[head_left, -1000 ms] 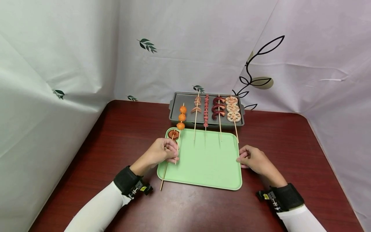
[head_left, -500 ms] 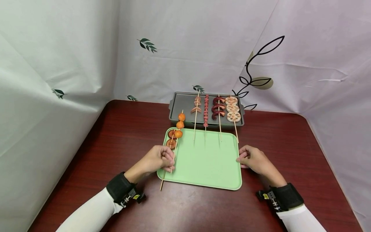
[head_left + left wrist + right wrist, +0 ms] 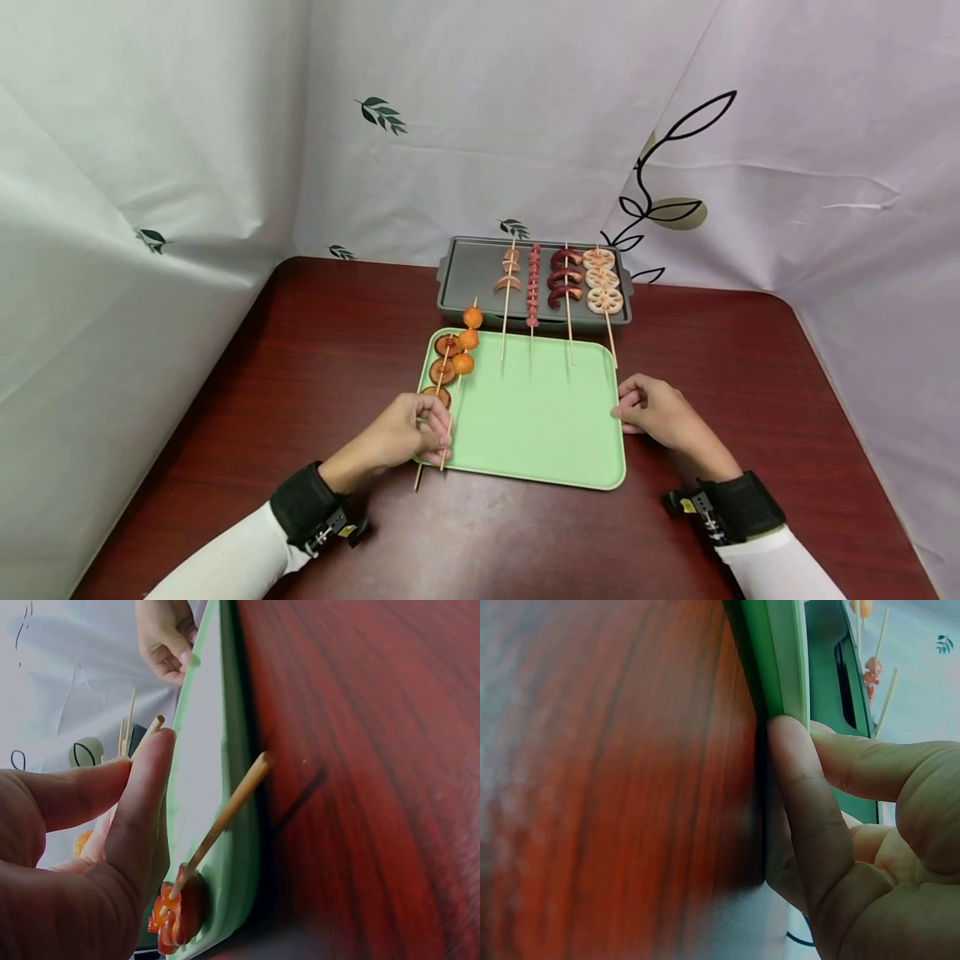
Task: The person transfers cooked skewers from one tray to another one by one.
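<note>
on the green tray [image 3: 540,433], near its left edge: one skewer of brown slices [image 3: 442,371] laid down, a second with orange balls [image 3: 467,340] pinched in the left hand [image 3: 405,429], tip nearly over the grill pan [image 3: 465,275]. four skewers [image 3: 558,283] left on the pan. right hand [image 3: 660,412] curled, fingers gripping the tray's right rim on the bench [image 3: 300,350].

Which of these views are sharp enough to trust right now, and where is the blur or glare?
Head view: evenly lit and sharp, with soft sheen on the table; left hand and green tray read clearly. Left wrist view: the fingers are close and soft, the backdrop washed out, the skewer stick fairly crisp. Right wrist view: the wood is heavily blurred with pale glare at the bottom; only the right hand and tray edge are legible.
</note>
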Available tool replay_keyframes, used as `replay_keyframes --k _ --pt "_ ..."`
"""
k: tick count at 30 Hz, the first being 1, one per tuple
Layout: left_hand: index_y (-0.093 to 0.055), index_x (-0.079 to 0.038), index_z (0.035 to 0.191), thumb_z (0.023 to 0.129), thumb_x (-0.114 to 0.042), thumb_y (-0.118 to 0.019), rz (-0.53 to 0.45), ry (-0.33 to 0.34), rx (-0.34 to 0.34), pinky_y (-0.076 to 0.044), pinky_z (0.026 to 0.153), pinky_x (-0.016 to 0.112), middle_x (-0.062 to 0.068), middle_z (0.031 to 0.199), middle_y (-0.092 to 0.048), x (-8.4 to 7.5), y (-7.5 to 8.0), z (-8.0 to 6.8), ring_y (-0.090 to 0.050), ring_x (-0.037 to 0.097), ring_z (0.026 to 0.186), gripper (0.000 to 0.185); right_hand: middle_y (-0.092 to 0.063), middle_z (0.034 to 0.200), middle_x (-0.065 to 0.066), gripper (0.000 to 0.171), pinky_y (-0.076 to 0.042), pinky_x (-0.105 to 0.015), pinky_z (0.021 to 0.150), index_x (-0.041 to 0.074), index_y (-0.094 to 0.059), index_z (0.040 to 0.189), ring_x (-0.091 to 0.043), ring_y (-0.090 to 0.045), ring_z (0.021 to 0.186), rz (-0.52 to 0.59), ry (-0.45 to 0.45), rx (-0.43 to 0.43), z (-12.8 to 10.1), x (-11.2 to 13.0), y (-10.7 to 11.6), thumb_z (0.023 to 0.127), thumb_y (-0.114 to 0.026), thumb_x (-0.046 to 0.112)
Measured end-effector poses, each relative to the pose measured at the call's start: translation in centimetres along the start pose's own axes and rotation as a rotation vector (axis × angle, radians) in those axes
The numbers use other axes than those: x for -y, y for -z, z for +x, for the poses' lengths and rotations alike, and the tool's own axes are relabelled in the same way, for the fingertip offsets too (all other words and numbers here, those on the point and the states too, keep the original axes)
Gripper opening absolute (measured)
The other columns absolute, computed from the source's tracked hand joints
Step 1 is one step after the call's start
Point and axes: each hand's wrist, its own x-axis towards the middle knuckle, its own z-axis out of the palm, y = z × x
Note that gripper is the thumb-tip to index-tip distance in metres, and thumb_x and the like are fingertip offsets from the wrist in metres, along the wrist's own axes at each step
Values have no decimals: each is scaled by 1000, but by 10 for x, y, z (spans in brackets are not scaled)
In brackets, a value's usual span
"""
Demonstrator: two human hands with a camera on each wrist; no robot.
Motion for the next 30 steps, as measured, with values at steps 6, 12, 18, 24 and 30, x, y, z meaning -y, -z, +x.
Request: replay_keyframes --k 6,12,18,24,30 --pt "-57 16 99 87 19 -60 14 2 3 -66 63 34 13 80 -64 4 -3 -4 -73 23 71 13 -65 94 -13 29 -64 -28 68 -7 -59 119 -19 -69 79 6 -3 2 2 1 0 96 -70 7" --pt "-56 16 99 88 18 -62 6 11 18 -66 63 34 14 81 -65 7 -7 -8 -74 23 71 12 -65 94 -13 30 -64 -27 68 -7 -59 119 -18 -69 78 5 -9 4 1 2 0 96 -71 7" --pt "-57 13 97 88 18 -62 -2 27 19 -65 63 33 13 80 -64 11 -10 -11 -75 23 70 11 -65 94 -14 29 -64 -27 68 -7 -59 119 -16 -69 77 13 -9 5 1 2 0 96 -71 7" --pt "-56 14 96 88 17 -65 -17 39 24 -65 62 32 13 79 -64 12 -13 -14 -75 24 70 12 -66 94 -13 29 -64 -27 68 -7 -58 119 -18 -70 79 5 -6 4 1 1 1 96 -70 6" --pt "-56 15 97 89 17 -65 -31 66 18 -65 62 31 12 78 -64 10 -14 -15 -75 24 68 13 -66 94 -13 29 -64 -28 68 -7 -59 119 -19 -70 79 6 -5 4 1 0 1 96 -70 6"
